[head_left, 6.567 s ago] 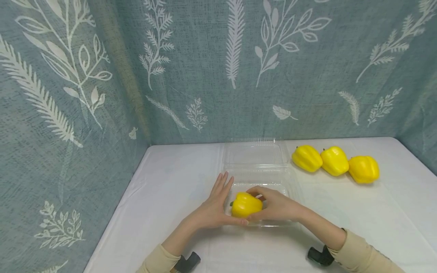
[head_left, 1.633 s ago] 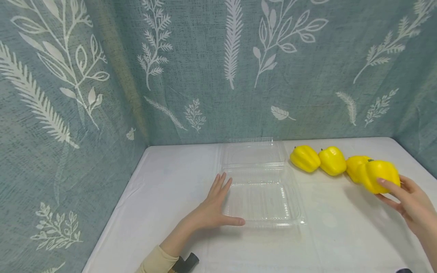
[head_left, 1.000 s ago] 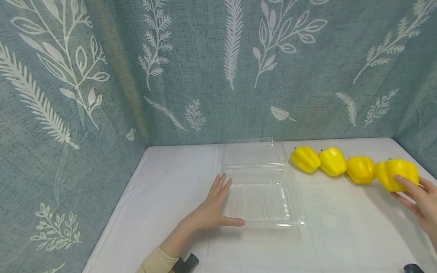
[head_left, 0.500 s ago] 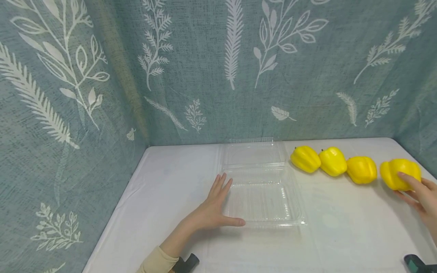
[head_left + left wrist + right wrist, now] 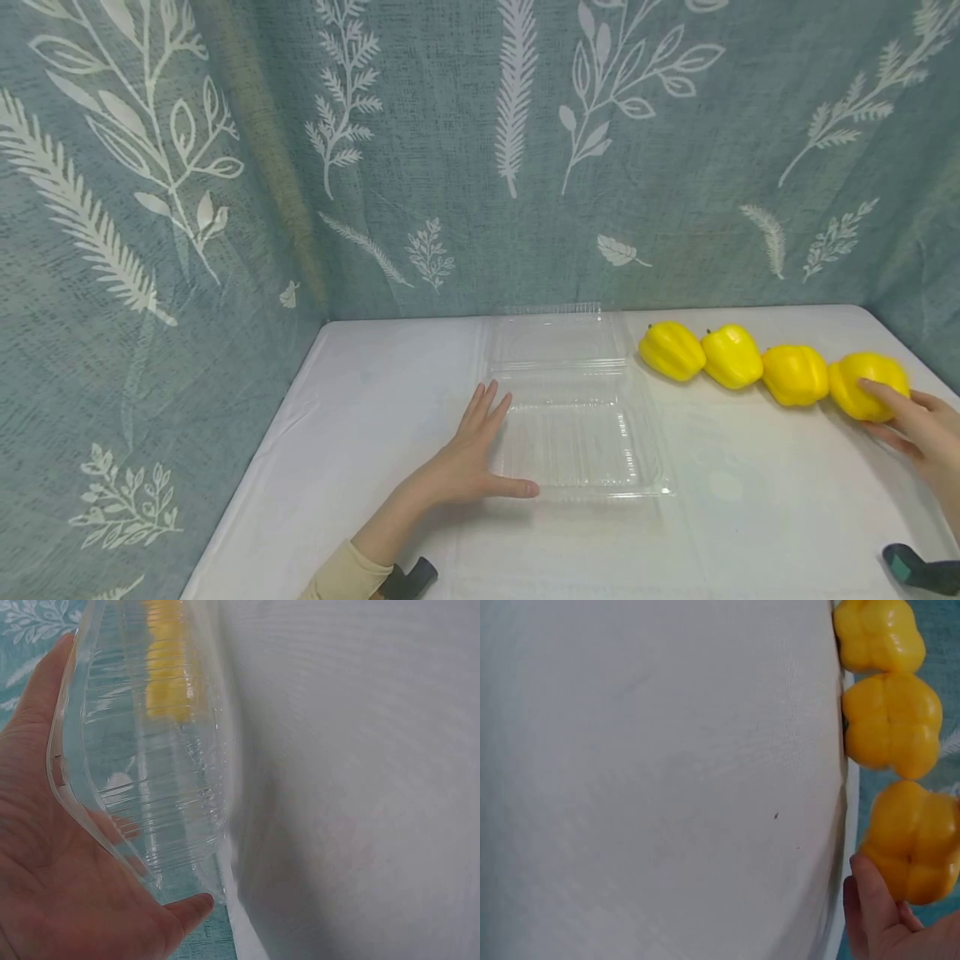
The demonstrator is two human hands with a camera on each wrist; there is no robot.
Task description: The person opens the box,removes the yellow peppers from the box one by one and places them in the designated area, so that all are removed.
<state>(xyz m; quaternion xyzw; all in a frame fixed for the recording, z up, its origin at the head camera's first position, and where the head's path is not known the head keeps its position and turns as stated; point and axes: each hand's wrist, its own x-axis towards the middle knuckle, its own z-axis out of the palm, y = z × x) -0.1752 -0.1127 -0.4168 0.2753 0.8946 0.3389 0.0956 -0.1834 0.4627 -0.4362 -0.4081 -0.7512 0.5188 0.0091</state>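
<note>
At the right end of a row of yellow bell peppers, my right hand (image 5: pixel 918 429) grips a yellow bell pepper (image 5: pixel 866 385), thumb on its near side; the same pepper (image 5: pixel 915 840) fills the lower right of the right wrist view. Its neighbour, another bell pepper (image 5: pixel 795 375), lies just to its left. My left hand (image 5: pixel 465 467) is spread with straight fingers along the left side of a clear plastic clamshell box (image 5: pixel 577 446), whose lid lies back. In the left wrist view the palm (image 5: pixel 60 877) rests against the box's wall (image 5: pixel 150 787).
Two more yellow bell peppers (image 5: pixel 671 352) lie farther left in the row, right of the box's lid (image 5: pixel 558 337). A white cloth covers the table (image 5: pixel 750 500). Behind and at the sides hangs a blue-green curtain (image 5: pixel 450 150) with white leaf prints.
My right hand has taken the pepper out of the box and carried it to the right end of the row, where it has just come down. My left hand has stayed at the box.
</note>
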